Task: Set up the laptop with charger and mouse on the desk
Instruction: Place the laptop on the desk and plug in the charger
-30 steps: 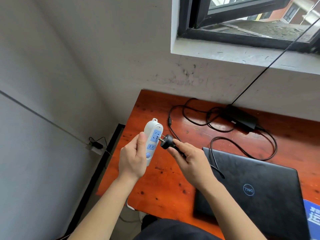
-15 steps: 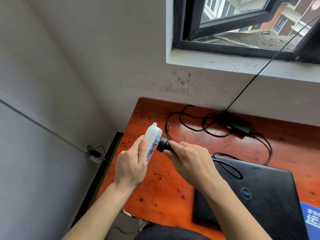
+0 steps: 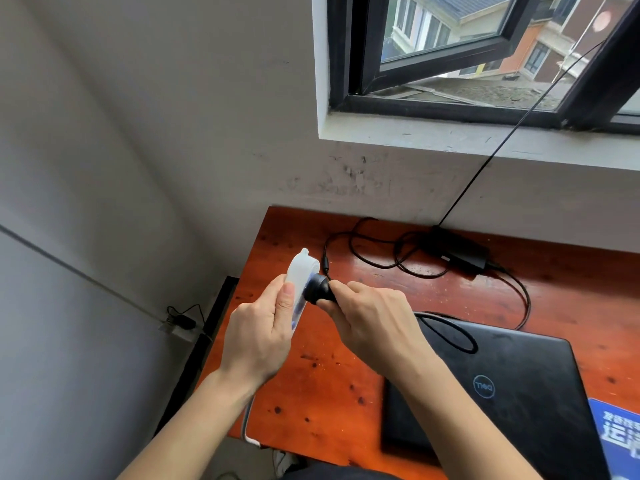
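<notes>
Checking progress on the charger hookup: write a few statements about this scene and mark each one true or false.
1. The left hand holds the white power strip. True.
2. The laptop is open. False: its lid is closed and it lies flat on the desk.
3. The right hand grips the black plug against the strip's face. True.
4. The charger brick lies on the floor. False: it sits on the desk near the wall, beyond the laptop.
</notes>
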`<state>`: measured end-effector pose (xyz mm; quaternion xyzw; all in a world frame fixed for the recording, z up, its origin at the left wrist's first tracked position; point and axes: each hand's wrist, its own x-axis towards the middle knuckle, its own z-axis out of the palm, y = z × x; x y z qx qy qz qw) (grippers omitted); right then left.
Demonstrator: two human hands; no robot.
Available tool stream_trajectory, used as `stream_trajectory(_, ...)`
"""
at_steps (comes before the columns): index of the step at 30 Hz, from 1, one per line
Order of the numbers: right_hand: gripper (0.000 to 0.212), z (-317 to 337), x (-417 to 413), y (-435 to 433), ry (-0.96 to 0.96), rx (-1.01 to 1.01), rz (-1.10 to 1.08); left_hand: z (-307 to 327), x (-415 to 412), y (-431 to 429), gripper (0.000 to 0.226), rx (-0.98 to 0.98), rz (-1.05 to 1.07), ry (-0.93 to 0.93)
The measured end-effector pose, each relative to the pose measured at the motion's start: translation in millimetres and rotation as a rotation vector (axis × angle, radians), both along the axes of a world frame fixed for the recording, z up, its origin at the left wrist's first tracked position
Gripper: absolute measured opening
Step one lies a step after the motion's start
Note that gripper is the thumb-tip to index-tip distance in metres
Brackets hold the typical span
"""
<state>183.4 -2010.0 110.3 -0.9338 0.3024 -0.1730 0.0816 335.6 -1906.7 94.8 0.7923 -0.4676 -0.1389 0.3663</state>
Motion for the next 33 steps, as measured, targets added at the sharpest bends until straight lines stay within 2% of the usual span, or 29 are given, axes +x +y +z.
stream_trajectory(3,0.029,-9.0,-3.6,-6.4,-0.061,0.042,0.001,5.7,-1.7,-3.9,0.061,-0.008,-0.033,-0.018)
stream_trajectory(8,0.032,-29.5,-10.0,-12.3,-0.129,0.153,-0.054,4.9,-2.9,-15.3,0.051,0.056,-0.089,-0.248)
stream_trajectory(10,0.034,-35.6,-12.7,-17.3,-0.172,0.251,-0.076,-1.6,-2.1,-19.3,0.048,0.052,-0.097,-0.162)
stream_trajectory(14,0.026,-39.0,-11.8,-21.9,-0.261,0.457,-0.054,-6.2,0.8,-24.3,0.050,0.023,-0.027,0.164)
stream_trajectory(16,0.021,-39.5,-12.8,-23.6,-0.200,0.541,-0.058,-7.2,1.7,-25.4,0.052,0.034,-0.056,0.175)
stream_trajectory(18,0.026,-39.2,-17.1,-28.3,-0.094,0.674,-0.026,-8.7,4.7,-24.6,0.049,0.040,-0.117,0.163)
stream_trajectory(20,0.037,-35.2,-21.4,-33.6,-0.100,0.967,0.006,-10.2,9.1,-22.6,0.044,0.047,-0.166,0.214)
stream_trajectory(22,0.042,-29.0,-24.7,-37.2,-0.201,1.312,0.027,-7.4,10.9,-23.3,0.039,0.040,-0.177,0.345)
stream_trajectory(23,0.041,-26.3,-25.2,-37.1,-0.220,1.371,0.059,-4.2,11.0,-25.9,0.039,0.019,-0.166,0.420)
stream_trajectory(27,0.038,-21.4,-15.6,-23.6,-0.050,1.096,0.212,13.3,9.2,-38.8,0.052,-0.038,-0.013,0.694)
stream_trajectory(29,0.037,-18.6,-9.5,-15.5,-0.012,1.048,0.221,15.9,9.8,-42.2,0.056,-0.053,0.047,0.848)
stream_trajectory(31,0.038,-10.5,-7.3,-10.0,-0.016,1.021,0.223,17.3,10.7,-42.1,0.060,-0.047,0.075,0.928)
stream_trajectory(33,0.036,-4.5,-6.3,-6.3,0.014,0.911,0.242,21.2,11.2,-40.8,0.066,-0.039,0.099,1.007)
